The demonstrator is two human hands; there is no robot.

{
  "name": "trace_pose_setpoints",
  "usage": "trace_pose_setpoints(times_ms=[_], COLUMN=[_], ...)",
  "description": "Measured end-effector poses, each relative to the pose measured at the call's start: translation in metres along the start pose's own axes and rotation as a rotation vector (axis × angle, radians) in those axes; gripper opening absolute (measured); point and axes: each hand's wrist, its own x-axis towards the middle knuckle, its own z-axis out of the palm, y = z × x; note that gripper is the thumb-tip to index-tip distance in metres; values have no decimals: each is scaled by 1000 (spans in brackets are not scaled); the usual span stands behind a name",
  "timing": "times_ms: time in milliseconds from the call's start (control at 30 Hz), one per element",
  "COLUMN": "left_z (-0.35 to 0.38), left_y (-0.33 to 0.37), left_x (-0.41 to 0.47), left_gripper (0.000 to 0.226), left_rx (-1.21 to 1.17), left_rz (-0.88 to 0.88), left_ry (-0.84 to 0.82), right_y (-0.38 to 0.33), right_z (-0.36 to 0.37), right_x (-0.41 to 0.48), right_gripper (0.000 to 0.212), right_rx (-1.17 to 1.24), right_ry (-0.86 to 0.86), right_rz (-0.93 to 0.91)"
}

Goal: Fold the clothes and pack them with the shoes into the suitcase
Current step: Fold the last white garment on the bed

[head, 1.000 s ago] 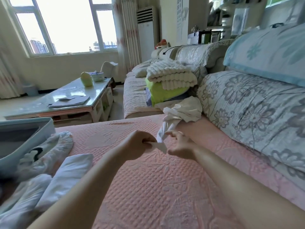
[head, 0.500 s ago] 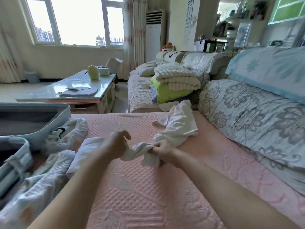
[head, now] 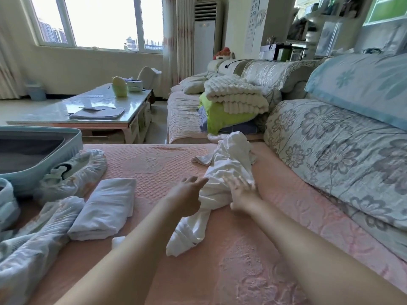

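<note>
Head view, the only one supplied. Since half a second ago both hands have let go of the white garment (head: 229, 159). Then they gripped a twisted stretch of it between them. Now it lies slack on the pink sofa seat (head: 154, 159), its near tail trailing toward six o'clock between the forearms.

Progress. We record one folded white piece (head: 105, 208) lying finished at eight o'clock of the hands, outside the suitcase (head: 74, 140). The case stands open at nine o'clock of the frame with grey lining showing. A shoe in a translucent cover (head: 72, 172) rests against the case's near wall, not inside it. A second pale bundle (head: 37, 236) lies at seven o'clock; we cannot tell what it holds. We judge the task to be at an early-to-middle stage. The crumpled garment remains to be spread and folded. Nothing visible has yet been packed, though most of the case interior is out of frame.

Hand pose. The left hand (head: 186, 199) is stretched forward, fingers straight and loosely apart, tips touching the garment's left edge. The right hand (head: 242, 194), somewhat blurred, lies with fingers spread flat upon the cloth at its three o'clock side. Neither hand grips anything. Both forearms run in from six o'clock, converging on the garment.
</note>
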Motion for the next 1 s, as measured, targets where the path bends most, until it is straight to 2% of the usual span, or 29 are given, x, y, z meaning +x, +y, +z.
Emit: trace_pose_setpoints(times_ms=[67, 167, 267, 333, 400, 500, 533, 567, 633, 667, 733, 800, 867, 933, 1000], left_z=[5, 9, 18, 20, 14, 1, 0, 2, 4, 2, -9, -25, -41, -54, -66], left_y=[5, 17, 22, 20, 16, 13, 13, 14, 16, 18, 18, 15, 12, 6, -5], left_x=[10, 21, 20, 18, 12, 4, 1, 0, -3, -6, -11, -19, -30, -40, -47], left_gripper=[84, 78, 65, 69, 84, 102, 100, 86, 29, 6, 15, 14, 12, 11, 10], left_rx=[27, 56, 213, 221, 105, -113, -162, -234, -393, -437, -440, -356, -273, -210, -99], left_rz=[6, 43, 92, 90, 81, 140, 154, 170, 187, 176, 120, 67, 28, -24, -140], left_ry=[-43, -49, -9, 17, 103, 175, 155, 130, 149, 164, 145, 81, 29, 43, 190], right_y=[5, 9, 8, 7, 3, -4, -7, -10, -14, -15, -12, -6, 0, 5, 6], right_z=[8, 6, 2, -2, -8, -25, -30, -36, -48, -53, -59, -59, -54, -53, -54], right_x=[10, 17, 15, 9, 1, -16, -22, -29, -43, -50, -60, -67, -67, -66, -64], right_gripper=[77, 40, 31, 24, 22, 27, 28, 28, 26, 23, 26, 46, 52, 48, 37], right_rx=[-44, -77, -88, 163, 462, 682, 785, 898, 1008, 1005, 881, 555, 253, 204, 334], right_ry=[7, 94, 220, 202, 115, 116, 134, 134, 110, 97, 52, 49, 67, 46, 20], right_rz=[5, -19, -49, -68, -85, -135, -167, -195, -254, -283, -292, -237, -178, -94, -33])
